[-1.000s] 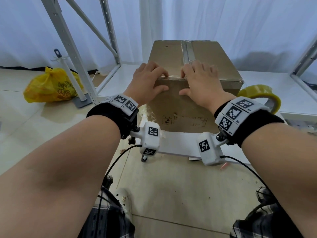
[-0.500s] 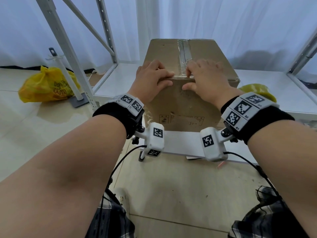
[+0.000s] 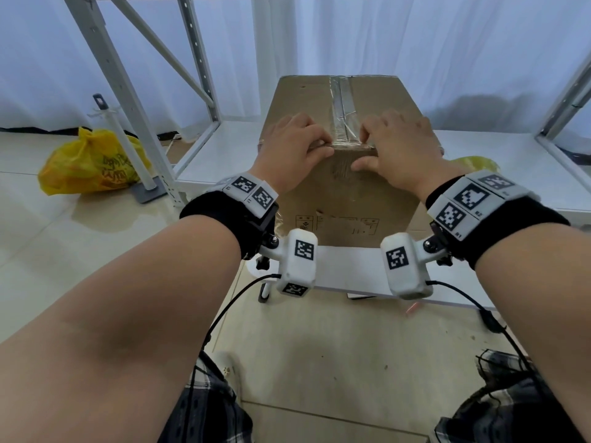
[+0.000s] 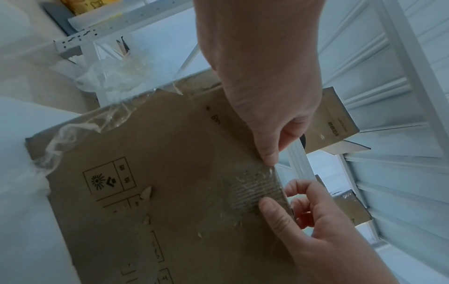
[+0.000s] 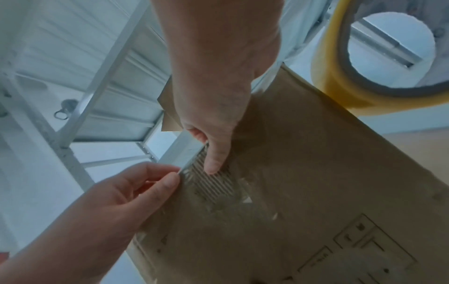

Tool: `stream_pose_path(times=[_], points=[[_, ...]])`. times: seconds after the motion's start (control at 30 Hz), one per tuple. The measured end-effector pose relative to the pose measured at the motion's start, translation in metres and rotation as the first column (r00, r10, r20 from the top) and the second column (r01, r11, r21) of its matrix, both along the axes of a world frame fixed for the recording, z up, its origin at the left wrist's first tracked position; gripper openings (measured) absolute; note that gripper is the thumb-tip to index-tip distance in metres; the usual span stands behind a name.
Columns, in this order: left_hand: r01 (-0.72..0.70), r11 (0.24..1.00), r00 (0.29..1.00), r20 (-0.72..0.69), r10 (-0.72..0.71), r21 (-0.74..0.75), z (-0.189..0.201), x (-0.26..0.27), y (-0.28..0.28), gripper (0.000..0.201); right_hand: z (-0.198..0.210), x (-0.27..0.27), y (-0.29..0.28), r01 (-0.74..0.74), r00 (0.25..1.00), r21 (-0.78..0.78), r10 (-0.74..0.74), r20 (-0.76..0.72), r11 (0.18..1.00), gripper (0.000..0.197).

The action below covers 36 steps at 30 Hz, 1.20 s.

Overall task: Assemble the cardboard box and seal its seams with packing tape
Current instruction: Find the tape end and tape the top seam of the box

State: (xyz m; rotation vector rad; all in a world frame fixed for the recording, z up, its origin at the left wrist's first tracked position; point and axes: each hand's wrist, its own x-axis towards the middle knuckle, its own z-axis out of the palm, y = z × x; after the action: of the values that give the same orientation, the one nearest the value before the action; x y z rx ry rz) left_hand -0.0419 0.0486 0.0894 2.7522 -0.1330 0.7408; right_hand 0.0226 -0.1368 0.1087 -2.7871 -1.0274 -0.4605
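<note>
The cardboard box [image 3: 345, 174] stands folded up on the low shelf [image 3: 224, 148], its top centre seam already under clear tape [image 3: 341, 103]. Both hands, left hand [image 3: 292, 148] and right hand [image 3: 403, 148], fingers curled over the near top edge, press the tape end down; the other seams likely remain.

The cardboard box [image 3: 342, 199] stands on the low shelf [image 3: 499, 161]; the tape roll [image 3: 473, 163] lies right of it, the plastic bag [image 3: 92, 164] on the floor [image 3: 319, 346] left.
</note>
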Motion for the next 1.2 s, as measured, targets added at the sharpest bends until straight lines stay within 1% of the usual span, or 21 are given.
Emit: stream_pose_path(times=[0.1,0.2,0.23,0.3,0.37,0.4,0.47,0.53,0.6,0.7,0.77,0.9,0.97,1.0,1.07,1.13,1.2], points=[[-0.021,1.000,1.000,-0.010,0.021,0.008,0.000,0.003,-0.005,0.027,-0.002,-0.001,0.000,0.010,0.998,-0.042,-0.007,0.054,0.999,0.042],[0.026,0.999,1.000,-0.017,-0.026,0.029,0.001,0.005,-0.012,0.029,0.005,-0.002,-0.002,-0.021,1.000,-0.059,0.022,0.015,0.998,0.046],[0.053,0.998,0.998,-0.029,-0.051,0.042,0.002,0.007,-0.016,0.030,0.009,-0.001,-0.004,-0.055,0.998,-0.030,0.054,-0.023,0.998,0.045],[0.125,0.989,0.990,-0.077,-0.118,0.083,0.006,0.013,-0.028,0.034,0.015,0.001,-0.014,-0.120,0.982,0.112,0.134,-0.130,0.986,0.037],[0.169,0.976,0.979,-0.134,-0.151,0.140,0.009,0.023,-0.042,0.037,0.018,0.005,-0.027,-0.100,0.972,0.279,0.154,-0.179,0.955,0.024],[0.165,0.974,0.979,-0.145,-0.143,0.156,0.010,0.027,-0.047,0.038,0.017,0.007,-0.033,-0.075,0.976,0.313,0.135,-0.172,0.947,0.020],[0.117,0.986,0.988,-0.110,-0.104,0.116,0.008,0.034,-0.055,0.036,0.013,0.011,-0.043,-0.034,0.987,0.299,0.078,-0.138,0.954,0.024],[0.059,0.994,0.998,-0.032,-0.056,0.089,0.002,0.037,-0.059,0.035,0.010,0.013,-0.049,0.005,0.992,0.285,0.030,-0.120,0.959,0.027],[0.037,0.992,0.999,0.028,-0.040,0.125,-0.003,0.037,-0.060,0.036,0.007,0.015,-0.052,0.024,0.993,0.311,0.014,-0.119,0.950,0.027],[0.051,0.984,0.996,0.060,-0.061,0.169,-0.005,0.035,-0.058,0.037,0.003,0.013,-0.051,0.021,0.997,0.296,0.003,-0.079,0.955,0.028],[0.049,0.972,0.996,0.065,-0.065,0.228,-0.005,0.035,-0.059,0.037,0.001,0.010,-0.050,0.009,0.998,0.277,0.006,-0.055,0.961,0.028],[0.007,0.939,1.000,0.007,-0.010,0.343,-0.004,0.034,-0.067,0.036,-0.002,0.004,-0.048,-0.004,0.999,0.211,0.012,-0.034,0.977,0.027],[-0.005,0.924,0.999,-0.029,0.017,0.383,-0.004,0.032,-0.071,0.038,0.001,0.001,-0.052,-0.001,0.999,0.226,0.010,-0.041,0.974,0.028],[-0.008,0.922,0.999,-0.044,0.027,0.386,-0.003,0.031,-0.073,0.039,0.002,-0.001,-0.055,0.013,0.999,0.246,-0.003,-0.040,0.969,0.028],[-0.005,0.939,0.997,-0.076,0.033,0.345,0.003,0.030,-0.075,0.039,0.003,-0.001,-0.066,0.087,0.996,0.282,-0.081,-0.033,0.955,0.028],[0.032,0.966,0.993,-0.117,-0.002,0.257,0.010,0.031,-0.076,0.038,0.002,0.001,-0.080,0.187,0.982,0.310,-0.184,-0.041,0.932,0.025],[0.096,0.987,0.988,-0.133,-0.079,0.130,0.013,0.033,-0.080,0.033,-0.001,0.003,-0.094,0.263,0.965,0.331,-0.249,-0.087,0.906,0.024]])
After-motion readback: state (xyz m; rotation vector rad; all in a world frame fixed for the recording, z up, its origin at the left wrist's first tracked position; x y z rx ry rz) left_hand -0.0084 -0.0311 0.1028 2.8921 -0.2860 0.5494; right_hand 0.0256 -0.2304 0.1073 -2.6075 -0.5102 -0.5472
